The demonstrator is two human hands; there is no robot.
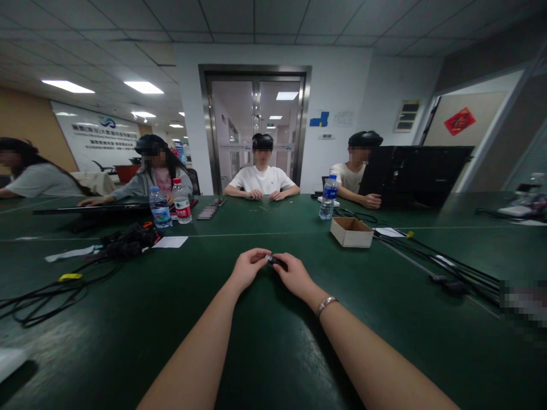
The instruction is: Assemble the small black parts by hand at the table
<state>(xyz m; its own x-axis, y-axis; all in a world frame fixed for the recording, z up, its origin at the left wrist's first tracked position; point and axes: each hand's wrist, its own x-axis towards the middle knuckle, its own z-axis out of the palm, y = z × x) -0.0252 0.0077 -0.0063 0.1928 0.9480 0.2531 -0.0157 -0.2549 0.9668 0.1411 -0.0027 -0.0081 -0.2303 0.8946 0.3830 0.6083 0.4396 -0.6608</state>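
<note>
Just above the green table (265, 319), my left hand (250, 267) and my right hand (294, 273) meet near the middle of the view. Between their fingertips is a small dark object with a light, metallic-looking end (269, 258). My left fingers pinch its light end, and my right fingers close round its dark part. What exactly it is cannot be made out. A silver bracelet (327, 305) circles my right wrist.
An open cardboard box (351, 238) and a water bottle (329, 197) stand ahead right, with black cables (453, 265) beyond. Ahead left are two bottles (160, 208), dark gear (128, 242) and coiled cables (47, 296). Several people sit across the table, one straight ahead (262, 179).
</note>
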